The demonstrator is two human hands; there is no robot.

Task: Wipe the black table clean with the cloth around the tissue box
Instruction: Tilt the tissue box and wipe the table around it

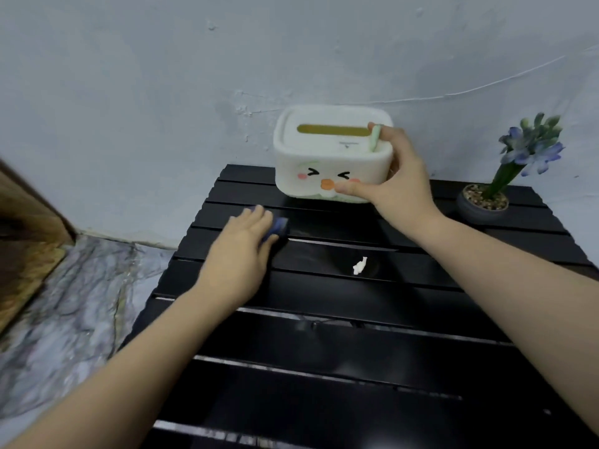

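A white tissue box with a cartoon face and a gold slot stands at the far edge of the black slatted table. My right hand grips the box's right side, thumb on its front, fingers over the lid. My left hand presses flat on a blue cloth, which peeks out from under the fingertips on the slats just left of and in front of the box. A small white scrap lies on the table in front of the box.
A small potted plant with blue flowers stands at the table's far right corner. A pale wall rises right behind the table. Marbled floor and a wooden edge lie to the left.
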